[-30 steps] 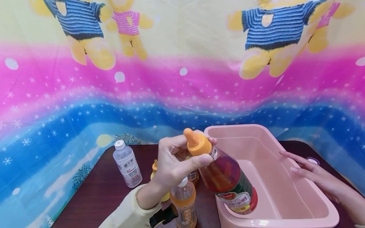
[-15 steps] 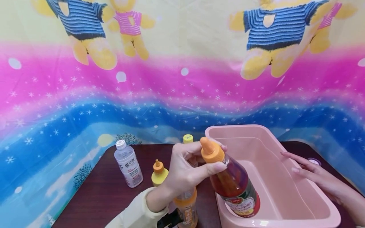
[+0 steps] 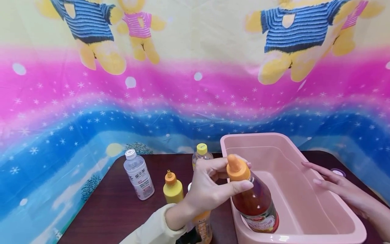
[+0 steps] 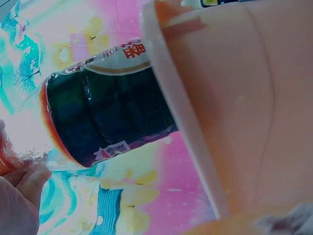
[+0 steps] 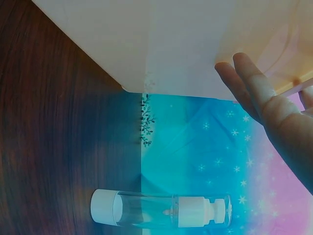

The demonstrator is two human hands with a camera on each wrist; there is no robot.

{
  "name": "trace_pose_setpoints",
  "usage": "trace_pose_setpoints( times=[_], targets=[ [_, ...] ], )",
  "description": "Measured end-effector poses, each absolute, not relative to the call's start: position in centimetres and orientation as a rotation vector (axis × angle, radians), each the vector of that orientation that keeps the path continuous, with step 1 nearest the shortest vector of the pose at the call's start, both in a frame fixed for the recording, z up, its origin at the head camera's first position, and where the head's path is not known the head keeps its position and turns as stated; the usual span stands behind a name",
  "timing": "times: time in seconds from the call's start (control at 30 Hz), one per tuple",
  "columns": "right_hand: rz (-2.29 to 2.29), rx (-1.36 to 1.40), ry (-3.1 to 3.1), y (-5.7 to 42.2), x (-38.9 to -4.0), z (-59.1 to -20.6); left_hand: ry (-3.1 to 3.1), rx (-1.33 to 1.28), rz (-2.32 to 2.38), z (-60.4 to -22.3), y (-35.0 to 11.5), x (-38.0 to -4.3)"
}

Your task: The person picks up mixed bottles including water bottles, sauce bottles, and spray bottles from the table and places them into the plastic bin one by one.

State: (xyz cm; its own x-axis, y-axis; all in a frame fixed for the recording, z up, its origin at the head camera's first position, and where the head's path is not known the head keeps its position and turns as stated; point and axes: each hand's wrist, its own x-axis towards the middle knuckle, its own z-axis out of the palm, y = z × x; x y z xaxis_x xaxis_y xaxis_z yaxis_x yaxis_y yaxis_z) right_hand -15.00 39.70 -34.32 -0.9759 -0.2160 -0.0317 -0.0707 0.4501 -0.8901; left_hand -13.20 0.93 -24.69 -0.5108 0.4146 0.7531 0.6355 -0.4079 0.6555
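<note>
My left hand (image 3: pixel 210 189) pinches a glass sauce bottle (image 3: pixel 257 203) near its orange nozzle cap (image 3: pixel 237 169), thumb on the near side. Red-brown sauce shows through the glass above a dark green label (image 4: pixel 112 107). The bottle leans, base toward the right, within the front left part of a pink plastic bin (image 3: pixel 304 238). In the left wrist view, its lower end passes behind the bin's rim (image 4: pixel 168 73). At the bin's right rim, my right hand (image 3: pixel 344 191) lies with fingers extended; the right wrist view shows two fingers (image 5: pixel 252 81) against the wall.
Left of the bin on the dark table (image 3: pixel 100 210) stand a white-capped clear bottle (image 3: pixel 140 179), a yellow squeeze bottle (image 3: pixel 173 191), a yellow-capped bottle (image 3: pixel 201 149) and an orange-drink bottle (image 3: pixel 203 227) partly behind my arm. A clear pump bottle (image 5: pixel 103 206) stands right of the bin.
My left hand has moved right and slightly down with the sauce bottle, which now leans less. The yellow-capped bottle behind has come into view. My right hand stays at the rim.
</note>
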Motion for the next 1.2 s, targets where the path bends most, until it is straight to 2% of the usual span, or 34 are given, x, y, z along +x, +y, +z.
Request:
trace_pose_setpoints(
  times=[0.83,1.2],
  targets=[
    [-1.511,-0.224,2.585,39.8,-15.1,-34.4,-1.742,-1.377,-1.87,-27.1,2.8,-13.3],
    [-1.547,-0.235,2.544,39.8,-15.0,-34.4,-1.865,-1.224,-2.067,-28.0,3.7,-13.2]
  ],
)
